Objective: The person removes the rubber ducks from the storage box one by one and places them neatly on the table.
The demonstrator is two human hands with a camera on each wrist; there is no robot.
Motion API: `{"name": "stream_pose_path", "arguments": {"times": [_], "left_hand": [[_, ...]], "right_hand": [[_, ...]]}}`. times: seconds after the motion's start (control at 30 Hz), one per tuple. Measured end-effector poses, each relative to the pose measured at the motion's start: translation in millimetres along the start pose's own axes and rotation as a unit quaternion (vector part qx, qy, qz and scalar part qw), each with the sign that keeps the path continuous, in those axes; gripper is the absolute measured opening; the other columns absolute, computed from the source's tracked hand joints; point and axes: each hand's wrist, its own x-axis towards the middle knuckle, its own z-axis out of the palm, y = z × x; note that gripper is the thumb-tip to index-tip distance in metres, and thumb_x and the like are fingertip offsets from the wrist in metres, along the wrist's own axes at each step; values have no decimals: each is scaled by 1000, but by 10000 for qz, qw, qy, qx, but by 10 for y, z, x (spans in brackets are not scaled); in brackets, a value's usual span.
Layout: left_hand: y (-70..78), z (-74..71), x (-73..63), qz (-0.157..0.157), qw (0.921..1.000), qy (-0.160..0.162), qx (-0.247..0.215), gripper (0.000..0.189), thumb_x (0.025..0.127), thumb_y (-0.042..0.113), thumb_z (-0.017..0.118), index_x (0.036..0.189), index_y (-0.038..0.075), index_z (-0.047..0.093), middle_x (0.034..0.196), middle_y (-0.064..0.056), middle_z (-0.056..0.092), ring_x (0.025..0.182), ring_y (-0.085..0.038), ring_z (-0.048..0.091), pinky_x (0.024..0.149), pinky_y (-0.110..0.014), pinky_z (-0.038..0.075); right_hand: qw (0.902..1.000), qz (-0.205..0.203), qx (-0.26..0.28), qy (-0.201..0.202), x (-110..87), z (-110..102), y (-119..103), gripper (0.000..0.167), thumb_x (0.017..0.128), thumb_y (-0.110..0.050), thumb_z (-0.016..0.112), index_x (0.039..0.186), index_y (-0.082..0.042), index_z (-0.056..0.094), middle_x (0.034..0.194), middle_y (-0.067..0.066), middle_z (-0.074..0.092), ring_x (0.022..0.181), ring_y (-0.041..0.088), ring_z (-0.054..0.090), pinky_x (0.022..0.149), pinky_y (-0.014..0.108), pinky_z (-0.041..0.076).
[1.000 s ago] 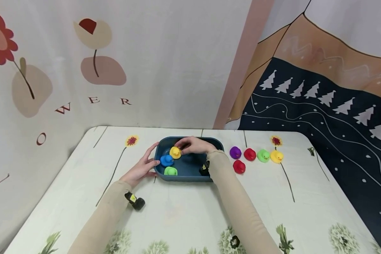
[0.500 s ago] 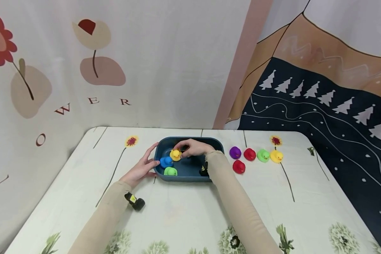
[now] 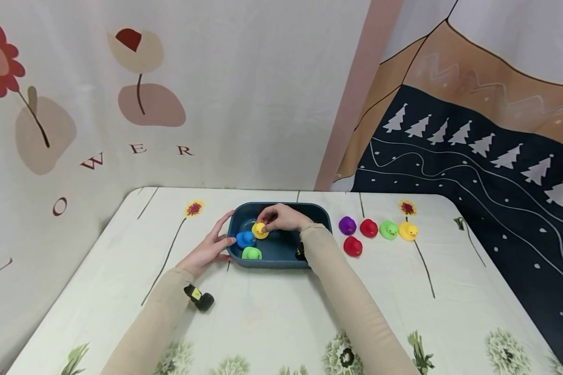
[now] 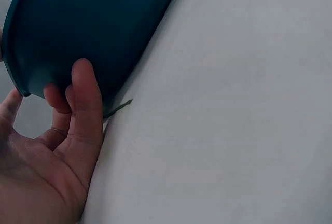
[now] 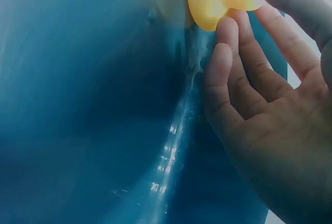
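Bench [image 3: 258, 307] and wall [image 3: 253, 94] look cloth-covered and flower-printed. Left hand [image 3: 208, 251] lies spread against the tub [image 3: 267, 264]; right hand [image 3: 283, 217] pinches a duck [image 3: 260, 234].

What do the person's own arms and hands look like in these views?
The left sleeve and right sleeve are plain beige and long, reaching the wrists. The left hand and right hand are bare, without gloves. A black device with a yellow mark sits at the left wrist; another black device, partly hidden, is at the right. No cables show.
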Motion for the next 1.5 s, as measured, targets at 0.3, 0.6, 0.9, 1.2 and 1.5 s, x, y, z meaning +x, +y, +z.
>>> {"name": "stream_pose_path", "arguments": {"times": [0.3,0.6,0.9,1.2,1.5], "left_hand": [[3,15,-14,45,10000,-24,-58,72,99,18,52,154,42,11,141,-31,37,113,-37,50,85,-44,50],[-2,39,-2,-36,10000,7,-4,72,99,20,53,153,43,11,144,-30,33,114,-38,49,85,-43,50],[10,27,-10,-28,10000,57,-18,72,99,18,52,153,44,12,144,-30,34,114,-38,50,85,-44,50],[16,13,-14,4,10000,58,15,72,99,17,51,154,42,11,148,-30,27,119,-41,46,87,-45,50],[17,14,-22,-39,10000,69,44,71,100,17,50,153,43,11,150,-29,23,123,-43,43,91,-49,47]], "right_hand": [[9994,-237,202,-121,-70,-70,-1,23,88,0,67,111,0,69,102,7,65,87,19,55,80,25,49],[9972,-530,516,-128,-168,-151,-61,24,89,1,64,112,3,67,104,9,65,87,21,56,81,28,50],[9951,-767,618,78,-267,-284,-124,26,88,0,65,114,2,67,106,10,65,87,22,57,82,29,51],[9941,-780,699,276,-428,-421,-211,28,87,-1,66,115,2,66,109,10,64,89,25,57,83,31,52],[9934,-883,659,330,-567,-520,-240,29,88,-2,67,117,3,66,110,12,65,91,25,58,84,31,51]]}}
